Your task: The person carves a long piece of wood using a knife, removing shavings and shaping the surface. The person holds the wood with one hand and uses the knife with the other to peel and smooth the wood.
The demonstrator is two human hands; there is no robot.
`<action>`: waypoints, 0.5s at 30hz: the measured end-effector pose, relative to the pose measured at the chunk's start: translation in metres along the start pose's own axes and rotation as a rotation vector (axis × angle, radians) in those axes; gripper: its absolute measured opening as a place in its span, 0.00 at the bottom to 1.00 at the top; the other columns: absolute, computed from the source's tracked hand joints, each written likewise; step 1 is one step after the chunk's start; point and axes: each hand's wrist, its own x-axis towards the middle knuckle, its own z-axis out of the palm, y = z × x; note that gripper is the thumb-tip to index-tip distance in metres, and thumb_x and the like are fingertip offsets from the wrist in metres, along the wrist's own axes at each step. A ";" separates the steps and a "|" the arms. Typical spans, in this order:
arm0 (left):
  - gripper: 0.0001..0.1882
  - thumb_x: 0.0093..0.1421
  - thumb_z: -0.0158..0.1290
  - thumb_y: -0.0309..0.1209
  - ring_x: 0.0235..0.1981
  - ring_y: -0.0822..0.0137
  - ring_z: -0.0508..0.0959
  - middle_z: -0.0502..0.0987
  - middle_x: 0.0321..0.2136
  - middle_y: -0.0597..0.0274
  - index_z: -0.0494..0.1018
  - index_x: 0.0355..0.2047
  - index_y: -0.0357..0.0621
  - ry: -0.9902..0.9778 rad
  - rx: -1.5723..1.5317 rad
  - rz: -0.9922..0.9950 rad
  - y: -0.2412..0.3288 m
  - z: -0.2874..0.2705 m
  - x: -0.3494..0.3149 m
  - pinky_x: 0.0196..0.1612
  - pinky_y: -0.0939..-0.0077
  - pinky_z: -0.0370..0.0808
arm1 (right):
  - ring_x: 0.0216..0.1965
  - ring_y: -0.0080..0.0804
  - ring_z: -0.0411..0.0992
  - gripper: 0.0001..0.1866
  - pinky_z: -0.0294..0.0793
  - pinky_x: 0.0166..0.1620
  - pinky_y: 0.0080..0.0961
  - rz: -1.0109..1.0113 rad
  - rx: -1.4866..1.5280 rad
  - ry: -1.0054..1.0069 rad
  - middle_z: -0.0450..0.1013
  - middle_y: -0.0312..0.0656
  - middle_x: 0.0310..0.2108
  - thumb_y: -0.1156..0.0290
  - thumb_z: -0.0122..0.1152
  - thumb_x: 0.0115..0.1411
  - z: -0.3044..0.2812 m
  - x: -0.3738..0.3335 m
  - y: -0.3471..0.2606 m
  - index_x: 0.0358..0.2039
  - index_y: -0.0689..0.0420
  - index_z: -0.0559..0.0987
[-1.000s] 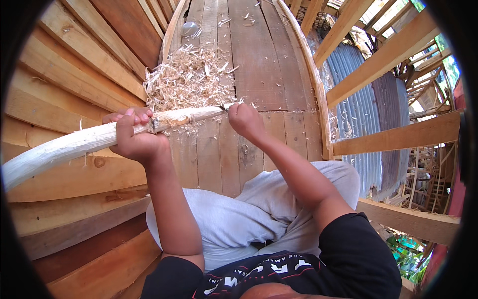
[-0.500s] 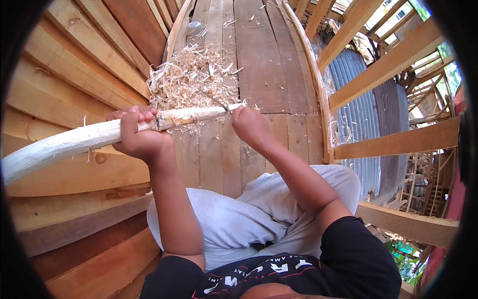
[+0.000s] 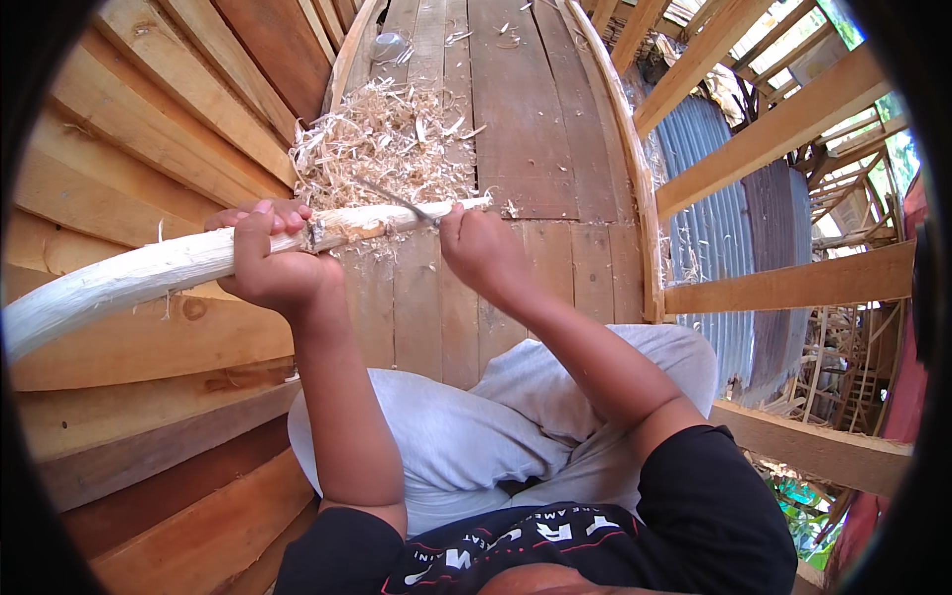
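Left hand (image 3: 266,260) clamped on pole (image 3: 149,273) | right hand (image 3: 483,248) gripping blade (image 3: 402,203) | pole lies left-right, tip rightward

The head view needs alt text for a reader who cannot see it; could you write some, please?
A seated person's left hand grips a pale peeled pole while the right hand draws a curved blade along it, above a shavings pile on plank flooring.

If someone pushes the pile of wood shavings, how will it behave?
The wood shavings look thin, curled and loose, so they are probably very light. A push would likely scatter them across the plank floor rather than move them together.
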 end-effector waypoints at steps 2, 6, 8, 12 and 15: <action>0.07 0.47 0.46 0.23 0.19 0.72 0.62 0.59 0.17 0.68 0.59 0.24 0.47 -0.009 -0.010 -0.021 -0.001 0.001 -0.002 0.29 0.72 0.67 | 0.28 0.60 0.74 0.28 0.74 0.37 0.51 -0.032 -0.078 0.164 0.75 0.60 0.24 0.59 0.37 0.64 0.036 0.031 0.062 0.21 0.65 0.79; 0.08 0.48 0.46 0.22 0.19 0.72 0.61 0.59 0.17 0.68 0.58 0.24 0.49 -0.022 -0.006 -0.024 0.002 -0.002 -0.002 0.29 0.72 0.67 | 0.28 0.60 0.74 0.26 0.73 0.35 0.52 0.071 -0.068 0.070 0.74 0.58 0.23 0.58 0.41 0.62 0.030 0.031 0.052 0.18 0.64 0.77; 0.08 0.48 0.47 0.23 0.19 0.72 0.61 0.59 0.17 0.68 0.58 0.24 0.49 -0.027 0.005 0.005 0.001 0.003 0.000 0.29 0.72 0.67 | 0.25 0.58 0.74 0.27 0.74 0.33 0.50 0.034 -0.159 0.108 0.75 0.57 0.20 0.58 0.40 0.63 0.029 0.032 0.050 0.17 0.63 0.79; 0.09 0.48 0.47 0.23 0.18 0.72 0.61 0.59 0.17 0.68 0.59 0.25 0.49 -0.137 -0.036 -0.042 0.002 -0.008 0.004 0.30 0.70 0.67 | 0.28 0.57 0.76 0.28 0.75 0.35 0.47 0.096 -0.344 0.082 0.76 0.56 0.23 0.57 0.39 0.63 0.009 0.045 0.054 0.19 0.63 0.80; 0.09 0.48 0.47 0.22 0.17 0.72 0.61 0.60 0.16 0.68 0.59 0.25 0.49 -0.172 -0.055 -0.031 0.002 -0.002 0.002 0.29 0.70 0.66 | 0.34 0.56 0.76 0.32 0.75 0.39 0.45 0.230 -0.214 0.135 0.77 0.58 0.27 0.50 0.37 0.65 0.003 0.049 0.070 0.24 0.63 0.81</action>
